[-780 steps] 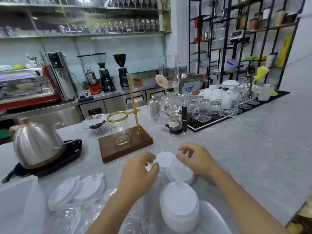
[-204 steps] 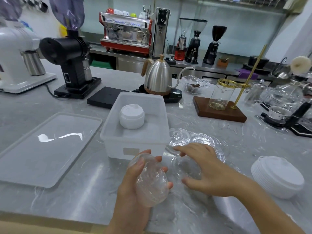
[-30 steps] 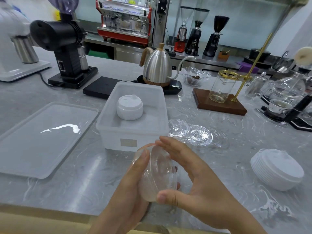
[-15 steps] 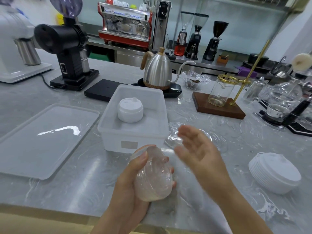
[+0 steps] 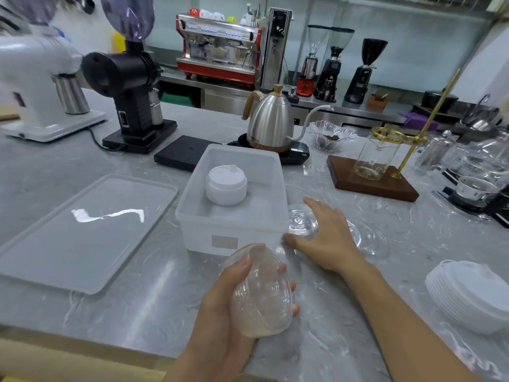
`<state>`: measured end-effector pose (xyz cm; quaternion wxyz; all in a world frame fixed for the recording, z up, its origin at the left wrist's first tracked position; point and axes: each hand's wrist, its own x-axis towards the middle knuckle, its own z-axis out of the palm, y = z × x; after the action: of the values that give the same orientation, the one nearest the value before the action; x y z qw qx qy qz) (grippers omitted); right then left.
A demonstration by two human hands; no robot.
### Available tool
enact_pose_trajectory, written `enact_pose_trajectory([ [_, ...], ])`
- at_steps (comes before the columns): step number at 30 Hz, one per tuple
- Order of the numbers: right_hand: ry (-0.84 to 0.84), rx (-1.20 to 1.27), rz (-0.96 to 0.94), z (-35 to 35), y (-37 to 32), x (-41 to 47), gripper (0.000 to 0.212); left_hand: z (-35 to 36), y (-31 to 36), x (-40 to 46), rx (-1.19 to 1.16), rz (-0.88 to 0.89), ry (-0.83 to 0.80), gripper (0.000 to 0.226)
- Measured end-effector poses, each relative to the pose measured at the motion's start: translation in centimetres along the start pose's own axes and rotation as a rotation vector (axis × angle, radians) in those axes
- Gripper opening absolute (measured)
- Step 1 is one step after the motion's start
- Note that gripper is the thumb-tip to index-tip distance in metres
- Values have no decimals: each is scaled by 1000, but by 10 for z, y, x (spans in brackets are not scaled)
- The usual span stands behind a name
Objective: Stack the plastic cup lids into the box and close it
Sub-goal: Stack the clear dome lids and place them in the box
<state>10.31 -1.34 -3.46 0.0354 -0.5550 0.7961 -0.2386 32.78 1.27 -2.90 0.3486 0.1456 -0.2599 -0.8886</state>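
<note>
Left hand [image 5: 231, 307] is wrapped around a nested stack of clear dome lids [image 5: 261, 293], thumb over the top rim, fingertips curled underneath, firmly grasping. Right hand [image 5: 325, 241] is spread flat, fingers released, nothing in it, reaching over the loose clear lids [image 5: 369, 238] lying on the counter just past its fingertips. The box [image 5: 231, 232] sits just beyond the left thumb, one white lid stack [image 5: 226, 184] already inside. My read: she's gathering the next lid. Best to pinch one by the rim, slide it off, then seat it dome-aligned onto the held stack so nothing jams. Bigger white lids [image 5: 471, 296] wait well right of the wrist; box cover [image 5: 82, 232] lies far left.
</note>
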Motion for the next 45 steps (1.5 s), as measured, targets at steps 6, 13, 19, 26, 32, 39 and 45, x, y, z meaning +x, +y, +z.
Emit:
enact_pose_trajectory([
  [6, 177, 171, 11, -6, 4, -3, 77, 0, -4, 4, 8, 2, -4, 76],
  [13, 394, 451, 127, -34, 7, -22, 63, -3, -4, 4, 7, 7, -5, 78],
  [19, 340, 868, 51, -46, -24, -70, 61, -1, -3, 4, -20, -7, -4, 76],
  [26, -118, 622, -306, -29, -55, -124, 77, -1, -5, 1, -28, 8, 19, 85],
  [32, -226, 503, -378, -42, -55, -114, 93, 2, -1, -6, -39, -14, -35, 90],
  [39, -265, 442, -349, -46, -54, -112, 101, -2, -2, -5, -51, -77, -56, 90],
  [45, -98, 328, -266, -62, -26, -72, 74, 2, -1, 1, -95, -9, 13, 69],
])
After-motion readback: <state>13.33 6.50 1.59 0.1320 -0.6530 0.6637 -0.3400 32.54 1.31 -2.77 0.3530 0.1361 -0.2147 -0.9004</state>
